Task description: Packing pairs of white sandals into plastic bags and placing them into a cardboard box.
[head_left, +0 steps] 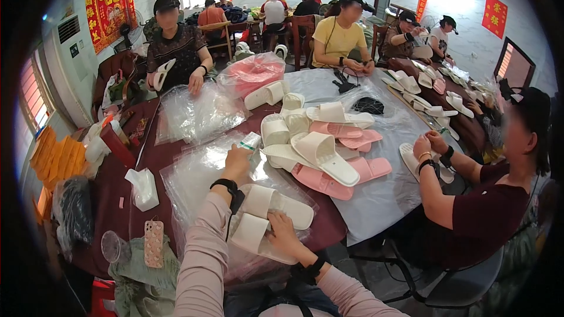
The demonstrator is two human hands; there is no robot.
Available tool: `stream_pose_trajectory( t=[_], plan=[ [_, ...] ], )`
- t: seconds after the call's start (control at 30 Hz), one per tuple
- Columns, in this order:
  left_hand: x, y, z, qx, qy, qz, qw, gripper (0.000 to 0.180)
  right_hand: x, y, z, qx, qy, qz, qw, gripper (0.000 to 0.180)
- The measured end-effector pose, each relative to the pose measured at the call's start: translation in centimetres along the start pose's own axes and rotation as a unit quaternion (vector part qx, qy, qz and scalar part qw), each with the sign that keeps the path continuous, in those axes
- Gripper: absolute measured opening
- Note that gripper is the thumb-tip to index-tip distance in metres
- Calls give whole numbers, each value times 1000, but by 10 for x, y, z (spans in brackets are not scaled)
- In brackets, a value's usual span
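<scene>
My left hand point(237, 159) is raised over the table, fingers closed on a small pale packet with a green edge point(251, 141). My right hand point(281, 230) rests on a pair of white slippers point(267, 214) lying side by side on a stack of clear plastic bags point(194, 176) in front of me. Both wrists wear black bands. A heap of white and pink slippers point(320, 147) lies just beyond, toward the table's middle.
A phone in a patterned case point(154, 243), a clear cup point(111, 246) and a white tissue pack point(144, 188) lie at my left. Several people sit around the table; the one at my right handles a white slipper point(411, 158). More bags point(197, 114) lie farther back.
</scene>
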State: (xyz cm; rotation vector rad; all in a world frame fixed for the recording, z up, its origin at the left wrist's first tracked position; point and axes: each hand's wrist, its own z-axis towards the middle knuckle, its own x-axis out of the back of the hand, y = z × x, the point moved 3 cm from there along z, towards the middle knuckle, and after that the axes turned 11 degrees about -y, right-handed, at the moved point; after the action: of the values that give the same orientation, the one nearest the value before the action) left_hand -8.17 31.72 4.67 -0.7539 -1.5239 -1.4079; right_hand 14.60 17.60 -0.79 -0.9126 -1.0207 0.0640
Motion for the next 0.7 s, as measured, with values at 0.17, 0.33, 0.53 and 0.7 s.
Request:
stream_pose_trajectory(
  t=[0.17, 0.33, 0.53, 0.7],
  plan=[
    [12, -31, 18, -39, -55, 85, 994, 28, 1, -9, 0, -8, -13, 5, 1000, 59],
    [13, -36, 21, -8, -77, 132, 988, 25, 3, -10, 1, 0, -1, 16, 1000, 58],
    [14, -40, -12, -65, 4, 222, 973, 41, -2, -10, 2, 20, 14, 13, 1000, 57],
    [33, -17, -88, -67, -13, 164, 984, 31, -1, -1, 0, 20, 15, 1, 1000, 53]
  ],
)
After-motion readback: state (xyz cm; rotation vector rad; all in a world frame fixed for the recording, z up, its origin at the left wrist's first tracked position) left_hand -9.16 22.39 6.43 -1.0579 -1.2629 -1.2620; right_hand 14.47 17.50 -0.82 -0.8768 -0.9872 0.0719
